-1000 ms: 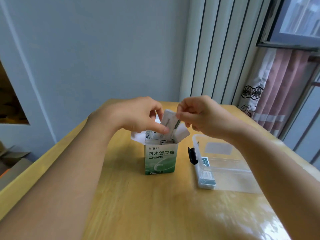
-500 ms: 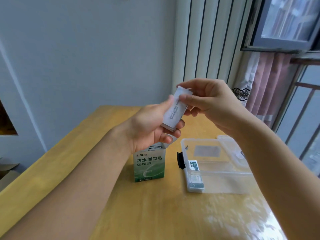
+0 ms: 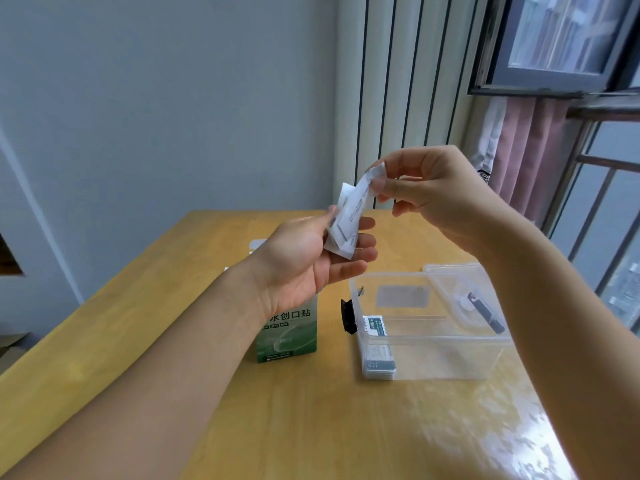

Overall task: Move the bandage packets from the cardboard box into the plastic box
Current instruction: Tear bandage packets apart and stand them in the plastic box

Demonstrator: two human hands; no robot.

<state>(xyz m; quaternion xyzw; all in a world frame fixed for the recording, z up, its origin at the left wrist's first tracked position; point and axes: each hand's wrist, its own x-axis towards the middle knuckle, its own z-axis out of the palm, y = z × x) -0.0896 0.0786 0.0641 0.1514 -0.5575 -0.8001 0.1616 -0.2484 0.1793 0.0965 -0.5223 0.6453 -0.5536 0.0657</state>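
White bandage packets [image 3: 349,216] hang in the air above the table, held by both hands. My right hand [image 3: 429,192] pinches their top end between thumb and fingers. My left hand [image 3: 311,258] lies palm up under them, with the thumb against their lower end. The green-and-white cardboard box [image 3: 291,336] stands on the table below my left wrist, its top hidden by the hand. The clear plastic box [image 3: 429,337] sits to the right of it, open, with a stack of packets [image 3: 377,351] at its left end.
The plastic box's clear lid [image 3: 464,296] leans behind its right side, and a black latch [image 3: 348,317] sticks out on its left wall. The wooden table [image 3: 311,420] meets a grey wall behind. A window and a pink curtain [image 3: 533,154] are at the right.
Both hands have lifted the packets out of the cardboard box and carried them up and to the right. My left hand has turned palm up under them.
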